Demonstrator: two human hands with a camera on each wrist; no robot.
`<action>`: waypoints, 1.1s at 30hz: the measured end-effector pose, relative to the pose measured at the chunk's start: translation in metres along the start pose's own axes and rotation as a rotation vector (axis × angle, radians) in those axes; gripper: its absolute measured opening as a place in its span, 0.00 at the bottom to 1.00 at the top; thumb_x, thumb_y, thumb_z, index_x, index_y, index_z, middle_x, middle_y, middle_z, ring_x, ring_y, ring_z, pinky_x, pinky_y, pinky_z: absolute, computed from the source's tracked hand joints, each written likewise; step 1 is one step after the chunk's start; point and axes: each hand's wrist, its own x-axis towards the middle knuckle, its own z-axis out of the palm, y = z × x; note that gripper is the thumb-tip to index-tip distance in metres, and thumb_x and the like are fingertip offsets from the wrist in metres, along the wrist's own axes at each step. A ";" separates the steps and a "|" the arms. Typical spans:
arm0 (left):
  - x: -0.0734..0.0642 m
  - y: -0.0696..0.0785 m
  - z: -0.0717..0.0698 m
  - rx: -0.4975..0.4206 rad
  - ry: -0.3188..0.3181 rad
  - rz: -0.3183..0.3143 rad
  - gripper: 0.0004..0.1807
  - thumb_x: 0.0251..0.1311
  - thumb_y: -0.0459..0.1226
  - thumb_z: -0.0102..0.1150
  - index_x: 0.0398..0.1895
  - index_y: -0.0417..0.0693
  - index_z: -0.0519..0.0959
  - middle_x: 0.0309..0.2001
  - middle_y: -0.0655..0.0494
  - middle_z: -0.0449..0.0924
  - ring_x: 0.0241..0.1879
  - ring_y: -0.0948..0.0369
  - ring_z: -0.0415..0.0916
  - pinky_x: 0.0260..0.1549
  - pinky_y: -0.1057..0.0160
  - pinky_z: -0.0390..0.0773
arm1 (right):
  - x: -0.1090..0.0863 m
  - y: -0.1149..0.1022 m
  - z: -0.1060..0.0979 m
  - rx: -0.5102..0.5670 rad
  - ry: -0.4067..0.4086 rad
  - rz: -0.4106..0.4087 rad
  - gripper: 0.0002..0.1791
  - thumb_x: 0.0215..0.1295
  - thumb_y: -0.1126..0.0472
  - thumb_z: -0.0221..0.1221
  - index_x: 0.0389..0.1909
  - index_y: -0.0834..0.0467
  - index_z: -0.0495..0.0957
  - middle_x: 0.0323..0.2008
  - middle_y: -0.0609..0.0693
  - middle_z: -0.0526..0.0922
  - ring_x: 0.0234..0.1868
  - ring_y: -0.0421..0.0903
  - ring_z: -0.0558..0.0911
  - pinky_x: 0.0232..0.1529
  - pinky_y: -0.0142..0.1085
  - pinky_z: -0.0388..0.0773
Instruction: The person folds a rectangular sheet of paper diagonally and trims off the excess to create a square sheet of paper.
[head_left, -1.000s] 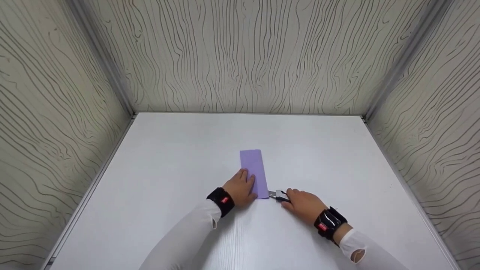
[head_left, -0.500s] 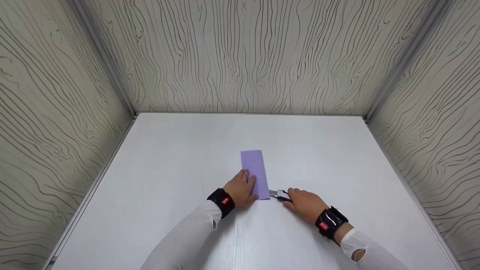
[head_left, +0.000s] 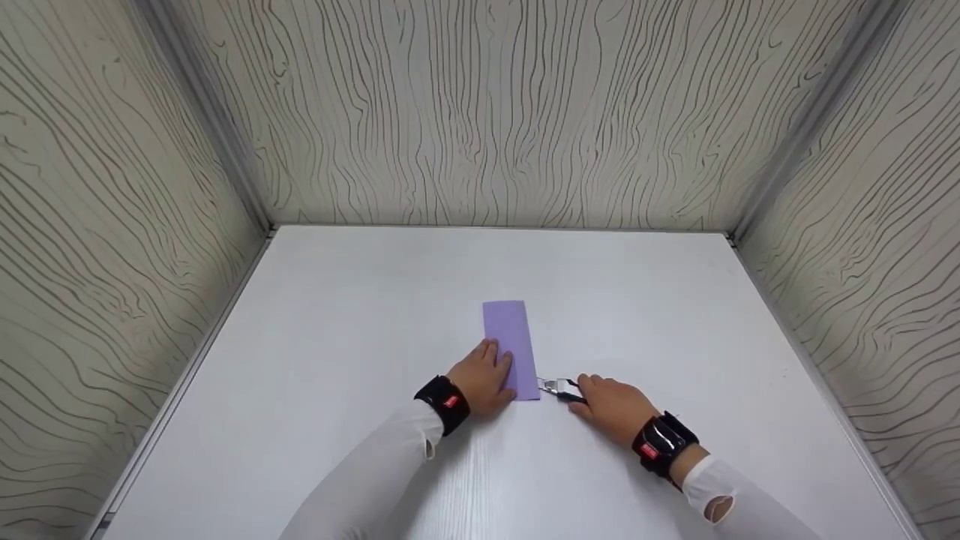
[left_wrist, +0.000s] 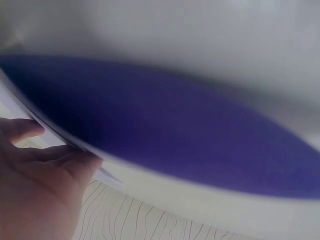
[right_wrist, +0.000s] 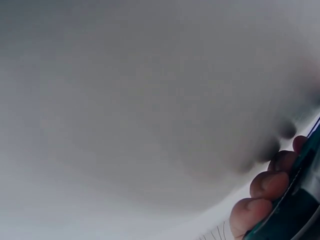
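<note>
A folded strip of purple paper [head_left: 511,330] lies lengthwise at the middle of the white table. My left hand [head_left: 478,379] rests on its lower left part, fingers extended and spread, thumb near the bottom edge. In the left wrist view the paper [left_wrist: 200,130] fills much of the picture beside the hand [left_wrist: 40,185]. My right hand [head_left: 615,409] grips a plier-like hand tool [head_left: 559,388] with a silver head and black handles. Its head is right at the paper's lower right edge. Curled fingers [right_wrist: 270,185] wrap its dark handle [right_wrist: 290,210] in the right wrist view.
The white tabletop [head_left: 360,300] stretches around both hands. Wood-grain panels stand at the back [head_left: 480,112], left [head_left: 97,225] and right [head_left: 877,225], joined by grey corner posts. Black straps sit on both wrists, over white sleeves.
The tool's head has tilted slightly, and the right hand has shifted a little to the right. The left hand still rests on the paper in the same place.
</note>
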 end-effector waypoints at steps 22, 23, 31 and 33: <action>0.005 -0.002 0.011 0.072 0.028 0.013 0.41 0.79 0.58 0.52 0.83 0.40 0.66 0.80 0.31 0.65 0.83 0.42 0.62 0.83 0.53 0.62 | 0.008 -0.004 -0.006 0.027 0.000 0.016 0.19 0.78 0.48 0.64 0.47 0.62 0.77 0.33 0.55 0.80 0.32 0.55 0.82 0.34 0.52 0.83; 0.005 -0.002 0.011 0.071 0.028 0.012 0.41 0.79 0.58 0.52 0.83 0.40 0.66 0.81 0.31 0.65 0.83 0.42 0.62 0.83 0.53 0.62 | 0.008 -0.004 -0.006 0.024 -0.003 0.022 0.19 0.78 0.49 0.65 0.48 0.62 0.77 0.33 0.55 0.80 0.32 0.55 0.82 0.34 0.52 0.83; 0.004 -0.001 0.009 0.077 0.023 0.009 0.40 0.80 0.58 0.52 0.83 0.40 0.66 0.80 0.32 0.65 0.82 0.42 0.63 0.83 0.53 0.62 | 0.010 -0.005 -0.007 0.021 0.010 0.005 0.20 0.79 0.48 0.63 0.49 0.63 0.77 0.33 0.56 0.81 0.33 0.55 0.83 0.34 0.52 0.84; 0.003 -0.001 0.006 0.060 0.020 0.010 0.40 0.80 0.57 0.52 0.83 0.40 0.66 0.80 0.31 0.65 0.82 0.42 0.63 0.83 0.53 0.62 | 0.011 -0.005 -0.007 0.026 0.013 0.003 0.19 0.79 0.48 0.64 0.48 0.63 0.77 0.33 0.55 0.81 0.32 0.55 0.83 0.34 0.52 0.83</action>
